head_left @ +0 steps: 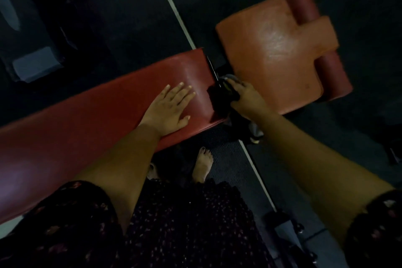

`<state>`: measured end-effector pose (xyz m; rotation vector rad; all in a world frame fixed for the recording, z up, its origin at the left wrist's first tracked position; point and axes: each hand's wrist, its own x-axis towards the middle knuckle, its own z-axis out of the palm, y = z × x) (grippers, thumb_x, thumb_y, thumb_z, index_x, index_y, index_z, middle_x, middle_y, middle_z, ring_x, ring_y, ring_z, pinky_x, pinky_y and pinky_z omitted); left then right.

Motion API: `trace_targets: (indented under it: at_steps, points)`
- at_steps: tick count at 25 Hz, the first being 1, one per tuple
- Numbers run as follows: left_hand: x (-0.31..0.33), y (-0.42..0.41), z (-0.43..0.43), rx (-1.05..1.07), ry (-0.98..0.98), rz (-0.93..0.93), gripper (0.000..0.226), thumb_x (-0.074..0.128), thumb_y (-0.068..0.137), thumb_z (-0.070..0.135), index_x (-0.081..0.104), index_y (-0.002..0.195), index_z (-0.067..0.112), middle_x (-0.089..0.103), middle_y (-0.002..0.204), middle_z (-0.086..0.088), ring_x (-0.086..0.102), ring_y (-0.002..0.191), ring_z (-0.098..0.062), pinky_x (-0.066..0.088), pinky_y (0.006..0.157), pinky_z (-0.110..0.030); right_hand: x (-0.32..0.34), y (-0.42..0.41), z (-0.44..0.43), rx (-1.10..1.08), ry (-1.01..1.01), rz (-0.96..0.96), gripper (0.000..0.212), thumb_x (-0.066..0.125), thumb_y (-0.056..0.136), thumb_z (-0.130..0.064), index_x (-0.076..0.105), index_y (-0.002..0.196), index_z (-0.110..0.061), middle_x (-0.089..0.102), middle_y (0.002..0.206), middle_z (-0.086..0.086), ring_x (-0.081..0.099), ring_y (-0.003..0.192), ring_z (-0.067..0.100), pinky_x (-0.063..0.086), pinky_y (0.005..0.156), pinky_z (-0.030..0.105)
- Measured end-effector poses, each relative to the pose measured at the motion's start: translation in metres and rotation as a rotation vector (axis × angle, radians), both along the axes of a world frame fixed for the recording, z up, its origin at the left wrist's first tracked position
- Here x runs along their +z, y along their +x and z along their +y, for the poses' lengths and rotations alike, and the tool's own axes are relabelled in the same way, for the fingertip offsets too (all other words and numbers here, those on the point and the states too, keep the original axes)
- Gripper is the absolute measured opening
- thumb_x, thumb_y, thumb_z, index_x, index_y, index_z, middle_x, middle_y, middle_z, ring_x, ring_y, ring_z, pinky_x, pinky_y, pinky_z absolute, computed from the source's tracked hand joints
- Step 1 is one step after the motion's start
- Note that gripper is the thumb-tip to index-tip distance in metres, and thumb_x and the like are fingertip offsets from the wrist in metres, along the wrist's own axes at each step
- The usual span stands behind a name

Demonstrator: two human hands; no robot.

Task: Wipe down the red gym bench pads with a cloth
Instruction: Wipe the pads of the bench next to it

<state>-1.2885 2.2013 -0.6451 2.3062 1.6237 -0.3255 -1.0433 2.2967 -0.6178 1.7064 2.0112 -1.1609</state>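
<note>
A long red bench pad [87, 115] runs from the lower left to the centre. A lighter orange-red seat pad [267, 50] lies to its right, with two red rollers [335, 76] behind it. My left hand [168, 107] rests flat, fingers straight, on the long pad near its right end. My right hand [245, 98] grips a dark cloth [219, 95] in the gap between the two pads, against the long pad's end edge. Part of the cloth hangs down below the hand.
The floor is dark rubber matting with a pale strip [174, 6] running diagonally. My bare foot [203, 165] stands under the bench. Dark gym equipment [32, 61] sits at the upper left, and a metal frame part [287, 226] at the lower right.
</note>
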Motion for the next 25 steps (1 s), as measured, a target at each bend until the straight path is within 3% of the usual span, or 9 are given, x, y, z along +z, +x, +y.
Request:
trace_targets:
  at_steps: [4,7,9,12,16,18,21,25]
  points:
    - [0.002,-0.004,-0.007,-0.091,0.015,0.019,0.066,0.041,0.096,0.037,0.017,0.155,0.017,0.018,0.162,-0.002,0.012,0.150,-0.022,0.005,0.122,-0.044,-0.007,-0.004,-0.078,-0.243,-0.104,0.044,0.078,0.058,0.088,-0.012,0.021,0.152,-0.036,0.025,0.151,0.015,0.045,0.124,0.039,0.044,0.099,0.039]
    - [0.003,-0.013,-0.015,-0.139,0.027,0.010,0.065,0.043,0.097,0.036,0.019,0.155,0.019,0.022,0.161,-0.001,0.017,0.149,-0.022,0.006,0.121,-0.046,-0.005,0.001,-0.089,-0.507,0.033,0.168,0.069,0.060,0.085,-0.011,0.037,0.148,-0.031,0.045,0.138,0.015,0.055,0.110,0.034,0.045,0.079,0.030]
    - [0.002,-0.023,-0.027,-0.177,0.056,-0.003,0.064,0.040,0.098,0.039,0.015,0.155,0.023,0.020,0.161,0.000,0.017,0.148,-0.023,0.010,0.120,-0.050,-0.007,0.006,-0.097,-0.724,0.077,0.221,0.067,0.059,0.085,-0.008,0.039,0.147,-0.028,0.055,0.123,0.013,0.060,0.100,0.032,0.047,0.075,0.031]
    - [-0.001,-0.050,-0.052,-0.148,0.099,-0.040,0.061,0.030,0.096,0.045,0.017,0.154,0.031,0.018,0.161,-0.001,0.018,0.146,-0.026,0.018,0.116,-0.057,-0.015,-0.018,-0.126,-1.029,-0.127,0.414,0.073,0.053,0.090,-0.006,0.025,0.153,-0.031,0.059,0.122,0.014,0.062,0.100,0.034,0.054,0.089,0.048]
    - [-0.008,-0.083,-0.073,-0.213,0.073,-0.040,0.058,0.023,0.097,0.047,0.012,0.153,0.035,0.021,0.161,-0.001,0.018,0.147,-0.025,0.017,0.117,-0.054,-0.015,-0.090,-0.168,-1.494,-0.218,0.709,0.070,0.049,0.096,-0.009,0.018,0.154,-0.032,0.051,0.138,0.011,0.057,0.112,0.031,0.048,0.099,0.046]
    - [-0.008,-0.097,-0.078,-0.257,0.073,-0.035,0.057,0.022,0.098,0.046,0.012,0.153,0.034,0.020,0.161,0.000,0.016,0.148,-0.025,0.017,0.118,-0.051,-0.013,-0.122,-0.191,-1.539,-0.241,0.753,0.067,0.048,0.098,-0.009,0.017,0.154,-0.029,0.052,0.135,0.008,0.058,0.108,0.028,0.050,0.094,0.042]
    - [-0.008,-0.115,-0.091,-0.266,0.109,-0.024,0.054,0.025,0.102,0.042,0.013,0.154,0.032,0.020,0.161,-0.002,0.016,0.147,-0.024,0.019,0.118,-0.048,-0.019,-0.149,-0.217,-1.552,-0.228,0.788,0.070,0.048,0.098,-0.009,0.014,0.155,-0.031,0.053,0.134,0.007,0.058,0.109,0.028,0.049,0.098,0.047]
    - [-0.012,-0.132,-0.113,-0.251,0.081,-0.053,0.055,0.024,0.100,0.040,0.019,0.153,0.026,0.029,0.158,-0.004,0.022,0.145,-0.026,0.023,0.116,-0.051,-0.015,-0.182,-0.259,-1.341,-0.221,0.826,0.064,0.050,0.090,0.001,0.036,0.147,-0.023,0.061,0.126,0.009,0.062,0.111,0.028,0.053,0.094,0.043]
